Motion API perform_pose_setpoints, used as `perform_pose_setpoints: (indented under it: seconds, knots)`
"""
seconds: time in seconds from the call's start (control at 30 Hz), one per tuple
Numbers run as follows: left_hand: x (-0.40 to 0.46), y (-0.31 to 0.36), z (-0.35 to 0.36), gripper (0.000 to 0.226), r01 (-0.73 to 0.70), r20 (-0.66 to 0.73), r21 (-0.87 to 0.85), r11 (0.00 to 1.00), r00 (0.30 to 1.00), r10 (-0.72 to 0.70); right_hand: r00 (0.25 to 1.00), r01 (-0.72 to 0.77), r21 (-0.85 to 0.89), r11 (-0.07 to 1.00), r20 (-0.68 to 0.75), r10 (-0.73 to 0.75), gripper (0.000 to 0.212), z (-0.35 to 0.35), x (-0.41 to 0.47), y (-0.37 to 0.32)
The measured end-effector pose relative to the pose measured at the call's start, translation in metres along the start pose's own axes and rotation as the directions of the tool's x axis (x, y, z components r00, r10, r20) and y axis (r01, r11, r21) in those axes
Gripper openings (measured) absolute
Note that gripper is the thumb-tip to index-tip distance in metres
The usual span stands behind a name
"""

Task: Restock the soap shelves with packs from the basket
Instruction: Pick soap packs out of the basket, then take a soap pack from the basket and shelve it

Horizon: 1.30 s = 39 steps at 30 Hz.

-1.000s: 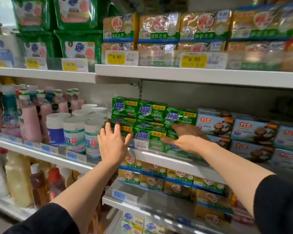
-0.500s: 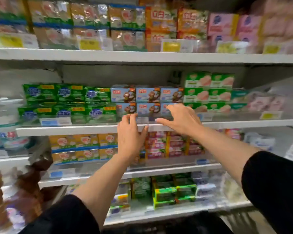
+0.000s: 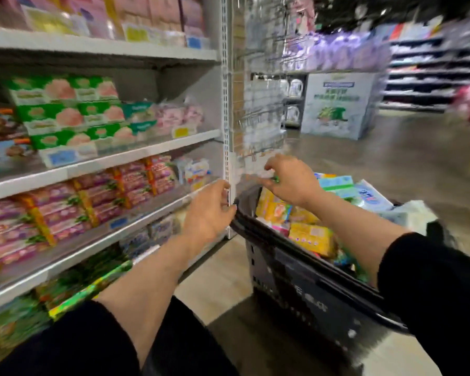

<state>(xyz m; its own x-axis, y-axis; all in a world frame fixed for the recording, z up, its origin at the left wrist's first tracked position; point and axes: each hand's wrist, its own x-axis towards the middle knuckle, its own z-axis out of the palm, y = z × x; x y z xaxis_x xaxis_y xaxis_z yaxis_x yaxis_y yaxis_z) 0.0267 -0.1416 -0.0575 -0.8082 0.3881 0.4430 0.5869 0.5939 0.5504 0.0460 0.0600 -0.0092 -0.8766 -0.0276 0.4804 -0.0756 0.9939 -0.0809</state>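
Both hands have left the soap shelves [image 3: 136, 156]: the right hand [image 3: 291, 180], fingers curled and empty, reaches over the basket [image 3: 304, 270]; the left hand [image 3: 209, 213] hangs loosely spread. Next pack, likely.

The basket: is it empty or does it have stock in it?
Stocked: yellow packs and blue packs fill the dark basket.

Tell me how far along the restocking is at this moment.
Done: the soap shelves look well filled, though blur hides gaps. In hand: nothing clearly; the left hand hovers by the shelf's end post, and the right hand reaches over the basket, holding no pack that the blur lets me see. Left: many packs, such as the yellow packs, fill the basket.
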Motion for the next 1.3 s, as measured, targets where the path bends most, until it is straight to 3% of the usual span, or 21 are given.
perform_pose_setpoints:
  seconds: [0.27, 0.43, 0.53, 0.6, 0.67, 0.73, 0.83, 0.9, 0.97, 1.03, 1.1, 1.17, 1.3]
  knots:
    - [-0.003, 0.025, 0.123, 0.054, -0.062, 0.213, -0.032, 0.998, 0.975, 0.068, 0.922, -0.386, -0.017, 0.922, -0.015, 0.386, 0.040, 0.016, -0.093, 0.139]
    - [0.007, 0.047, 0.171, 0.053, -0.166, 0.289, -0.054, 0.985, 0.941, 0.175, 0.760, -0.648, -0.166, 0.743, -0.069, 0.647, 0.076, 0.026, -0.146, 0.195]
    - [0.021, 0.064, 0.187, 0.048, -0.222, 0.289, -0.101, 0.970, 0.926, 0.242, 0.695, -0.719, -0.022, 0.694, -0.017, 0.719, 0.087, 0.033, -0.163, 0.216]
    - [0.031, 0.075, 0.197, 0.049, -0.247, 0.306, -0.108, 0.963, 0.914, 0.268, 0.672, -0.731, 0.135, 0.669, -0.027, 0.740, 0.078, 0.038, -0.166, 0.224]
    - [0.041, 0.083, 0.208, 0.052, -0.252, 0.340, -0.119, 0.960, 0.898, 0.278, 0.603, -0.761, 0.267, 0.591, -0.045, 0.797, 0.067, 0.041, -0.165, 0.229]
    - [0.047, 0.091, 0.219, 0.055, -0.249, 0.370, -0.138, 0.959, 0.885, 0.283, 0.567, -0.780, 0.298, 0.550, -0.035, 0.823, 0.059, 0.042, -0.163, 0.232]
    - [0.048, 0.101, 0.233, 0.062, -0.184, 0.389, -0.214, 0.959, 0.885, 0.257, 0.575, -0.732, 0.370, 0.572, -0.114, 0.810, 0.048, 0.042, -0.167, 0.231]
    - [0.048, 0.103, 0.240, 0.067, -0.118, 0.398, -0.280, 0.953, 0.889, 0.227, 0.588, -0.614, 0.552, 0.564, -0.156, 0.794, 0.041, 0.040, -0.171, 0.227]
    - [0.051, 0.100, 0.242, 0.072, -0.001, 0.409, -0.368, 0.930, 0.898, 0.163, 0.588, -0.407, 0.835, 0.371, -0.072, 0.806, 0.038, 0.032, -0.172, 0.220]
    - [0.053, 0.099, 0.239, 0.078, 0.182, 0.465, -0.483, 0.856, 0.882, 0.075, 0.631, -0.299, 0.942, 0.149, 0.078, 0.772, 0.036, 0.023, -0.173, 0.214]
    - [0.054, 0.102, 0.236, 0.079, 0.319, 0.532, -0.573, 0.755, 0.845, 0.047, 0.706, -0.331, 0.936, 0.117, 0.164, 0.689, 0.039, 0.020, -0.175, 0.215]
    - [0.054, 0.103, 0.234, 0.078, 0.371, 0.561, -0.615, 0.695, 0.826, 0.056, 0.764, -0.392, 0.907, 0.152, 0.229, 0.604, 0.043, 0.021, -0.174, 0.214]
    - [0.053, 0.095, 0.238, 0.064, 0.320, 0.585, -0.555, 0.768, 0.807, 0.086, 0.800, -0.510, 0.837, 0.199, 0.376, 0.468, 0.045, 0.024, -0.172, 0.210]
